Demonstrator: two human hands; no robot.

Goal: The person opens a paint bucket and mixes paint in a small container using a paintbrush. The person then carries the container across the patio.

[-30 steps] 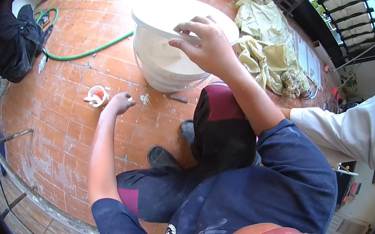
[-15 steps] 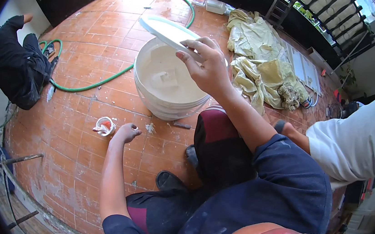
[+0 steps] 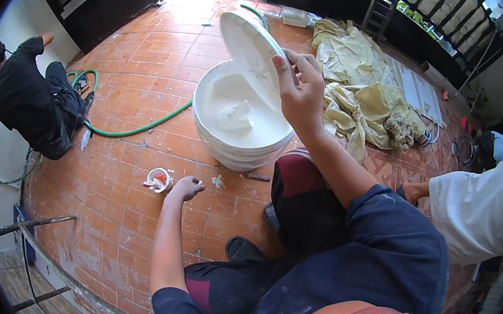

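Note:
My right hand grips the edge of a round white lid, tilted up steeply over the right side of a large white bucket. Pale material coats the lid's underside. Inside the bucket lies a thick white paste, with a paste-coated lump sticking out of it. Low over the floor, my left hand is closed with its fingers curled; what they hold, if anything, cannot be made out. Just left of it stands a small white cup with something orange-red inside.
A person in dark clothes crouches at the left wall beside a green hose. Yellowish sheeting is heaped at right. Someone's pale garment is close on my right. Metal bars jut in at lower left.
The lid has swung from a lower slant to nearly upright, so more of the bucket's inside shows. My view has shifted slightly; my left hand stays near the cup.

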